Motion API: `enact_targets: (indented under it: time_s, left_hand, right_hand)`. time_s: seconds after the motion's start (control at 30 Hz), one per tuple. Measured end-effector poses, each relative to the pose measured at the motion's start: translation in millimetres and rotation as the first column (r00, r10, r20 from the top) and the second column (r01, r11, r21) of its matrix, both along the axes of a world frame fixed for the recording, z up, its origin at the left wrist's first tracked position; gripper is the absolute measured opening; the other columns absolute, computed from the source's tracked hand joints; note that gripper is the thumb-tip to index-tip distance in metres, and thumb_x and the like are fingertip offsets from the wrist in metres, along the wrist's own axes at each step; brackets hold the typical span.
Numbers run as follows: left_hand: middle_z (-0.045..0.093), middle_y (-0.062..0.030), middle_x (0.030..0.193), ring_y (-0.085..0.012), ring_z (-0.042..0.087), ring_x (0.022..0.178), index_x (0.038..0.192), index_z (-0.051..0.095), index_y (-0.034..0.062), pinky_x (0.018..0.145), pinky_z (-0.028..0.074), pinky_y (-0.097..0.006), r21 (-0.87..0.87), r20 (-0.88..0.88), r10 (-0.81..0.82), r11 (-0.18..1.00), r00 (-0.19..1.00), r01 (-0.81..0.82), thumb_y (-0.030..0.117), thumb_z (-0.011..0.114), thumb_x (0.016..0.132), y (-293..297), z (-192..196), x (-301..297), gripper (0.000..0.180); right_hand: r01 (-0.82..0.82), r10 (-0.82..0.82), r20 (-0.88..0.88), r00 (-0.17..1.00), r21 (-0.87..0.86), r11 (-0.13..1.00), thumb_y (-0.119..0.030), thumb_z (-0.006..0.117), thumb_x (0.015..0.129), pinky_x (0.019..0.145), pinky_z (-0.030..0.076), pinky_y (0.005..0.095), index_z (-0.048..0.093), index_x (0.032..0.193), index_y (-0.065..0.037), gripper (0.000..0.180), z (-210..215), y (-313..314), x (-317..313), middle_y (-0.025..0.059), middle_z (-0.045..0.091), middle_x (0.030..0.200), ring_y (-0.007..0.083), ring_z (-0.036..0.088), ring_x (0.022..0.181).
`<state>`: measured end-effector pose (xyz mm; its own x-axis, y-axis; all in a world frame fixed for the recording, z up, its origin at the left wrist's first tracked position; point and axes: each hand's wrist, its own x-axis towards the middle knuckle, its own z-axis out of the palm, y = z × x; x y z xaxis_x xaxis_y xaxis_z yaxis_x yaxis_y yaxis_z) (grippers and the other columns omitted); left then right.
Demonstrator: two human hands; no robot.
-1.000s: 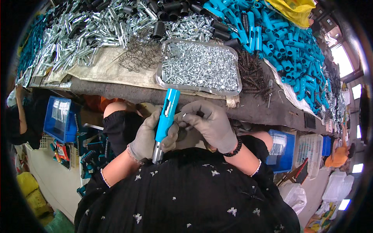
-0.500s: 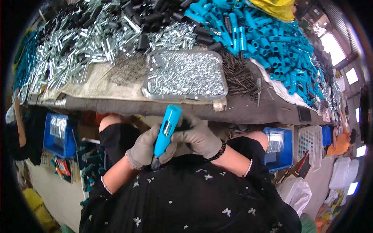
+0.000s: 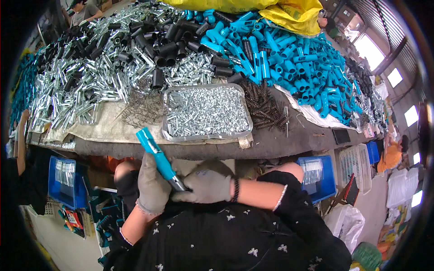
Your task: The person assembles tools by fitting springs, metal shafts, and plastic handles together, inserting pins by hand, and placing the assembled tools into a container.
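Observation:
My gloved left hand (image 3: 152, 187) is closed round a blue slotted plastic handle sleeve (image 3: 161, 161), tilted with its wide mouth up and to the left. A dark metallic end (image 3: 177, 184) shows at its lower right. There my gloved right hand (image 3: 205, 186) pinches that end, its fingers partly hidden. Both hands are over my lap, just below the table's front edge. Beyond them on the table stands a clear tray (image 3: 208, 137) full of small silvery metal pins.
Silvery metal tubes (image 3: 86, 97) and black sleeves (image 3: 169, 48) are heaped left. Dark springs (image 3: 266, 108) lie beside blue sleeves (image 3: 298, 67) at right, below a yellow sack (image 3: 298, 18). Blue crates (image 3: 68, 180) flank my knees. Another person (image 3: 84, 12) is at far left.
The blue sleeve has moved left and now leans left. My right hand has shifted from beside its middle to its lower end. The view has tilted up slightly.

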<state>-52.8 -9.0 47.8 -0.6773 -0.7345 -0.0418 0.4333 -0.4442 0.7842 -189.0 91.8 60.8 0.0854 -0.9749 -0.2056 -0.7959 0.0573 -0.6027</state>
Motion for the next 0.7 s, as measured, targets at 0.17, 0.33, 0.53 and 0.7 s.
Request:
enact_targets:
  time_s: [0.17, 0.33, 0.53, 0.7]
  left_hand:
    - [0.056, -0.0048, 0.099, -0.0208, 0.058, 0.085, 0.12, 0.05, 0.0102, 0.081, 0.052, -0.042, 0.322, -0.076, -0.059, 0.943, 0.995, 0.08, 0.054, 0.047, 0.101, -2, -13, 26, 0.047]
    - [0.056, -0.0047, 0.098, -0.016, 0.058, 0.084, 0.121, 0.049, 0.0107, 0.076, 0.054, -0.038, 0.257, 0.071, -0.34, 0.915, 0.938, 0.312, 0.059, 0.047, 0.099, 17, -19, 26, 0.053]
    - [0.059, -0.0046, 0.092, -0.0118, 0.057, 0.072, 0.126, 0.048, 0.0099, 0.062, 0.049, -0.027, 0.067, 0.161, -0.339, 0.941, 0.927, 0.332, 0.06, 0.049, 0.097, 5, -13, 40, 0.058]
    - [0.064, -0.0081, 0.099, -0.0125, 0.058, 0.067, 0.126, 0.051, 0.0015, 0.057, 0.048, -0.026, -0.083, 0.384, -0.462, 0.845, 0.799, 0.529, 0.047, 0.049, 0.101, 3, -13, 21, 0.052]
  right_hand:
    - [0.495, -0.665, 0.042, 0.746, -0.703, 0.511, -0.046, 0.066, 0.091, 0.082, 0.052, 0.0425, 0.068, 0.103, 0.002, 0.049, 32, -66, -173, 0.0191, 0.067, 0.105, 0.0351, 0.064, 0.099]
    - [0.47, -0.77, -0.571, 0.284, -0.617, 0.631, -0.049, 0.069, 0.086, 0.087, 0.049, 0.0458, 0.068, 0.108, -0.007, 0.048, 37, -77, -244, 0.0196, 0.062, 0.109, 0.0372, 0.06, 0.103]
    - [0.458, -0.667, 0.008, 0.745, -0.732, 0.504, -0.014, 0.078, 0.079, 0.094, 0.048, 0.0399, 0.063, 0.117, -0.006, 0.042, 58, -29, -187, 0.0191, 0.061, 0.112, 0.0336, 0.061, 0.106]
    - [0.624, -0.338, 0.625, 0.704, -0.317, 0.714, 0.002, 0.067, 0.077, 0.099, 0.044, 0.0328, 0.057, 0.121, -0.001, 0.045, 40, 45, -136, 0.008, 0.06, 0.112, 0.0171, 0.056, 0.11]
